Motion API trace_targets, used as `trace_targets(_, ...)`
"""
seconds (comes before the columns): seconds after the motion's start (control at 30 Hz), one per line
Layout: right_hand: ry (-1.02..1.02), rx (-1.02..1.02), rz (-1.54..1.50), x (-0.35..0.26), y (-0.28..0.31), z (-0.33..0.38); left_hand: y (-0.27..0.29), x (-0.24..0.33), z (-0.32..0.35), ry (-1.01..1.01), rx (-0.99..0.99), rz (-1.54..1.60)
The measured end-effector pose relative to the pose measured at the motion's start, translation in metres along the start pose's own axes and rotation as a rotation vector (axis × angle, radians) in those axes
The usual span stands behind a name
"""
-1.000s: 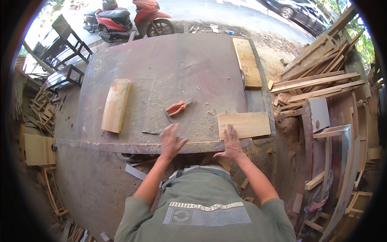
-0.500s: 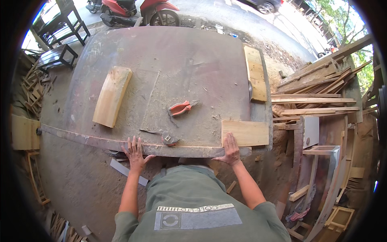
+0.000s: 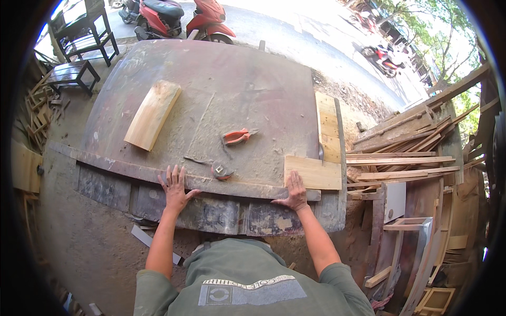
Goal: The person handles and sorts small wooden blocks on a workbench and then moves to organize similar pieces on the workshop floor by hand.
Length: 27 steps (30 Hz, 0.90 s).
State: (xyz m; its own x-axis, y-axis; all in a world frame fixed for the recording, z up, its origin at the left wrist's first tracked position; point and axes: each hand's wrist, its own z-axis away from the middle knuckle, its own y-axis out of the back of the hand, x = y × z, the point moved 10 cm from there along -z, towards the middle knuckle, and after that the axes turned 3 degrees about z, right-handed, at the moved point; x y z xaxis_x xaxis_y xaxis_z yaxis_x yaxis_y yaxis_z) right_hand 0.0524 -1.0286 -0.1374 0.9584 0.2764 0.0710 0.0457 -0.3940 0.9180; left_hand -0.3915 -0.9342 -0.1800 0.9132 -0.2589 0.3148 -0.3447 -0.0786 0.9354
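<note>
A long, narrow, dusty bar (image 3: 240, 189) lies along the near edge of the worktable (image 3: 263, 105), its left end sticking out past the tabletop. My left hand (image 3: 176, 192) presses on the bar with its fingers spread. My right hand (image 3: 295, 194) rests flat near the bar's right end, its fingertips on a short pale board (image 3: 319, 173) and its thumb stretched left. Between the hands, just beyond the bar, is a tape measure (image 3: 220, 170). Orange-handled pliers (image 3: 237, 137) lie farther in. A thick pale plank (image 3: 153, 115) sits on the left of the tabletop.
Another yellowish board (image 3: 330, 126) lies along the table's right edge. Stacked timber (image 3: 400, 160) and wooden frames (image 3: 406, 226) stand on the right. At the left are a dark bench (image 3: 74, 73) and scrap wood (image 3: 37, 113). Red motorbikes (image 3: 208, 23) are parked beyond the table.
The view has shifted, and the table's dark front face now shows below the bar. Both hands stay on the bar. On the road, the car has left view and a motorbike has appeared.
</note>
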Motion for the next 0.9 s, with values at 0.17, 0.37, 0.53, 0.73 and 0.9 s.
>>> trace_targets(0.17,0.001,0.014,0.002,0.011,-0.001,-0.025,0.002,0.001,-0.025,0.010,0.009,-0.005)
trace_targets(0.37,-0.007,0.033,0.003,0.025,-0.005,-0.047,0.002,0.003,-0.052,0.010,0.004,-0.004)
trace_targets(0.53,-0.018,0.009,-0.004,0.037,-0.017,-0.063,-0.004,-0.001,-0.074,0.002,0.004,-0.019)
trace_targets(0.73,-0.031,0.021,-0.009,0.050,-0.025,-0.073,-0.015,0.000,-0.095,0.015,-0.037,-0.023)
trace_targets(0.9,-0.040,-0.029,-0.025,0.059,-0.036,-0.107,-0.027,-0.013,-0.126,0.075,-0.131,-0.037)
